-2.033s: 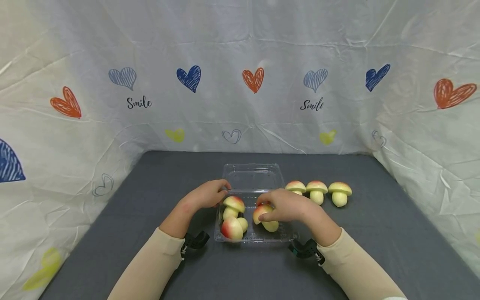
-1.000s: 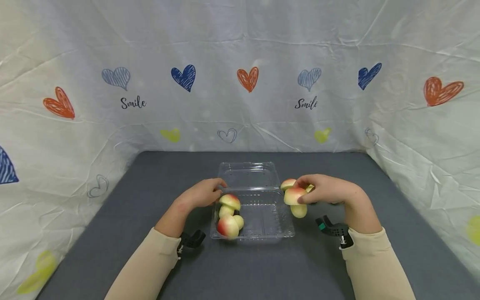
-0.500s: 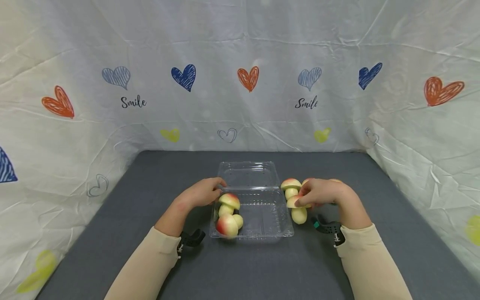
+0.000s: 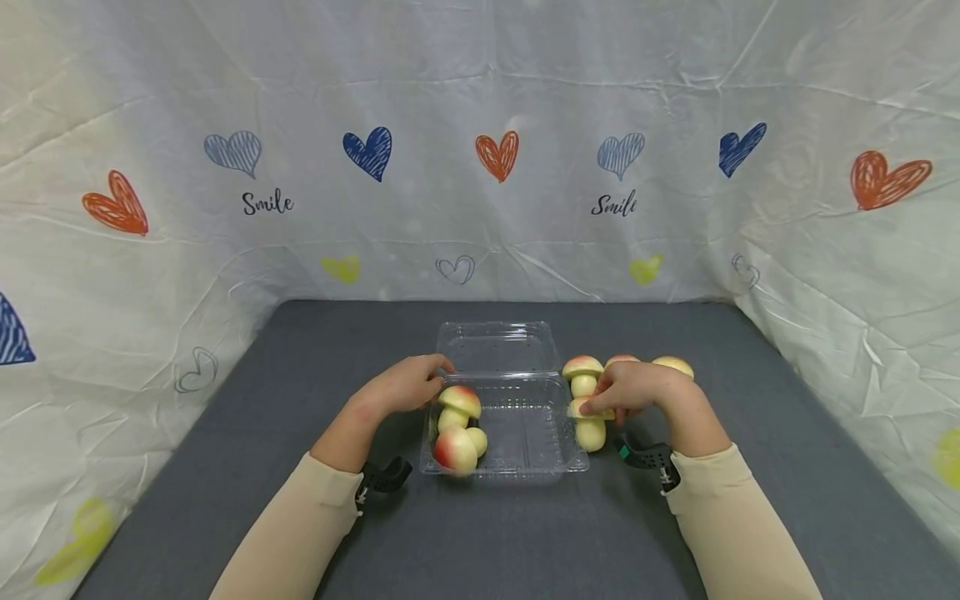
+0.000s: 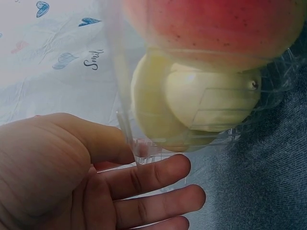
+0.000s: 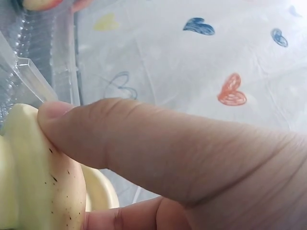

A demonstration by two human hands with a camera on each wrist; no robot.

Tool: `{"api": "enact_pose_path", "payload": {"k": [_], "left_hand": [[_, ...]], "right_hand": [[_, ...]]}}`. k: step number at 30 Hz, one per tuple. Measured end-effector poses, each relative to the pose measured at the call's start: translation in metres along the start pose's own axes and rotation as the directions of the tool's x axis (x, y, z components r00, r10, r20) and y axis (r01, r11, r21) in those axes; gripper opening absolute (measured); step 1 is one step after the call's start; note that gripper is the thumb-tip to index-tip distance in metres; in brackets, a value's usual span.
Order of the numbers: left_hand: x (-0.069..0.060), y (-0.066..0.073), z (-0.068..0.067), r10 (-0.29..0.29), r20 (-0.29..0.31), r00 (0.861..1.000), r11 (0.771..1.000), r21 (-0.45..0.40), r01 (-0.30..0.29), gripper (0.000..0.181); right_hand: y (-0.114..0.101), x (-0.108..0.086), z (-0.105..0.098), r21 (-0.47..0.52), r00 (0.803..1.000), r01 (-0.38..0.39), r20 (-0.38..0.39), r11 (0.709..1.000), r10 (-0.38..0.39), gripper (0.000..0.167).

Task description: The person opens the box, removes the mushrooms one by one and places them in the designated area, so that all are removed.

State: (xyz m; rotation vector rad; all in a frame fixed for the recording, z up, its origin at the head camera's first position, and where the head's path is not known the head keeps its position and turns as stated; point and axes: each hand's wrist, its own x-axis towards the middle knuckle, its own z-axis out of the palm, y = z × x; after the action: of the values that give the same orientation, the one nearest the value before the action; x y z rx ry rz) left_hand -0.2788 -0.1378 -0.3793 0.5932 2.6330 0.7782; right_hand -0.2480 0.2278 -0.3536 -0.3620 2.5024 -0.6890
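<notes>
A clear plastic box lies with its lid folded back, two toy mushrooms along its left side. My left hand pinches the box's left rim near the hinge; in the left wrist view the thumb and index finger of that hand meet at the box edge. With my right hand I grip a mushroom by its cap, just outside the box's right wall. In the right wrist view the thumb of this hand presses on the speckled cap.
Behind the right hand stand three more mushrooms, partly covered by the hand. The box's open lid lies toward the back. A dark grey cloth covers the table, and a white sheet with hearts hangs around it.
The right hand has carried its mushroom out of the box to the right and set it down beside the wall, shifting slightly left lately. The left hand has kept its place on the rim.
</notes>
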Motion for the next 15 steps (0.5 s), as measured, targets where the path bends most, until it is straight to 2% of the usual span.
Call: {"api": "enact_pose_path", "payload": {"k": [9, 15], "left_hand": [[0.0, 0.0003, 0.0004, -0.007, -0.002, 1.0, 1.0, 0.004, 0.007, 0.036], [0.0012, -0.0008, 0.0008, -0.009, -0.004, 1.0, 1.0, 0.006, 0.009, 0.036]], "right_hand": [[-0.0019, 0.0005, 0.0008, -0.013, 0.999, -0.026, -0.043, 1.0, 0.025, 0.034], [-0.007, -0.0085, -0.0041, -0.002, 0.998, -0.02, -0.057, 1.0, 0.02, 0.033]]}}
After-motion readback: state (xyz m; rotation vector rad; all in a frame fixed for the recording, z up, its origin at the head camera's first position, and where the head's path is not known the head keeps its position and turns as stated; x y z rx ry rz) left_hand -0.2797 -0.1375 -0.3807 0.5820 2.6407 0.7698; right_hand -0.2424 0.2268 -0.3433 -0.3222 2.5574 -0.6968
